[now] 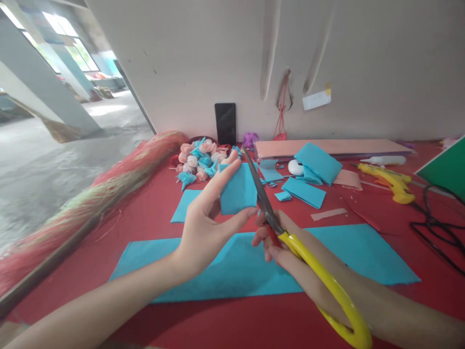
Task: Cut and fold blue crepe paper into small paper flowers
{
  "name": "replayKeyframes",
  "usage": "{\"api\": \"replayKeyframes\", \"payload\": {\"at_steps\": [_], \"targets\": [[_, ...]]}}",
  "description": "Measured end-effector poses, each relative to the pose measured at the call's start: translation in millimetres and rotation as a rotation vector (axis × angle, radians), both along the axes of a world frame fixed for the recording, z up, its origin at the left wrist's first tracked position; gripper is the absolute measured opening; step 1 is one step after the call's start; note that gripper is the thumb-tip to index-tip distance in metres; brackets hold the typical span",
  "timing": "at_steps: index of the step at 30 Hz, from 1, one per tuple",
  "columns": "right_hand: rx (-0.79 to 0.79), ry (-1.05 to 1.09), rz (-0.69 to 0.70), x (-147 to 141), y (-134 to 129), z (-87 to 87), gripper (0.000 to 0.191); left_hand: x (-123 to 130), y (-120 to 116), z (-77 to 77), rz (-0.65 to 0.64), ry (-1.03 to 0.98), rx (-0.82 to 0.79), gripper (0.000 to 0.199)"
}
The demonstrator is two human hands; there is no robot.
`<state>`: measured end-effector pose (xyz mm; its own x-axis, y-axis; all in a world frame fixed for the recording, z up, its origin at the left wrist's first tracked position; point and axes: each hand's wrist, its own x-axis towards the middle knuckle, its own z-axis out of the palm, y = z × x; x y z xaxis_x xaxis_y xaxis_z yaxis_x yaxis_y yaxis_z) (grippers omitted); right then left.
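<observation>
Between the fingers and thumb of my left hand (203, 223) is a small square of blue crepe paper (238, 190), raised above the table. My right hand (279, 242) is closed on scissors (308, 257) with yellow handles, their dark blades pointing up and away along the paper's right edge. A small red thing (272, 236) shows at the right fingers, its kind unclear. Under both hands lies a long blue crepe paper strip (232, 271), and a smaller blue piece (184, 206) lies behind my left hand.
Paper roses (203, 160) are heaped at the back beside an upright phone (225, 122). Folded blue paper (318, 162) and scraps lie back right, near a yellow glue gun (390, 182) and black cable (436, 228). A fringed red bundle (109, 189) runs along the left edge.
</observation>
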<state>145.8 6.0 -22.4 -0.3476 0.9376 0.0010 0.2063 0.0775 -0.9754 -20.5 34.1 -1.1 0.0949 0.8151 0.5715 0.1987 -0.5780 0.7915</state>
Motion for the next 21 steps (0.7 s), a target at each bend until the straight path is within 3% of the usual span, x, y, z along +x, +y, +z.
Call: {"api": "replayKeyframes", "payload": {"at_steps": [6,13,21], "targets": [[-0.028,-0.076,0.005,-0.4,-4.7,8.6,0.026,0.3,-0.6,-0.4,0.007,-0.007,-0.005,0.067],[-0.01,-0.148,0.024,0.4,-2.3,2.4,0.013,0.1,-0.3,-0.5,-0.014,-0.006,-0.044,0.068],[0.008,-0.14,0.039,1.0,-7.9,1.9,0.023,1.7,-1.2,4.8,-0.048,0.0,-0.014,0.066]]}}
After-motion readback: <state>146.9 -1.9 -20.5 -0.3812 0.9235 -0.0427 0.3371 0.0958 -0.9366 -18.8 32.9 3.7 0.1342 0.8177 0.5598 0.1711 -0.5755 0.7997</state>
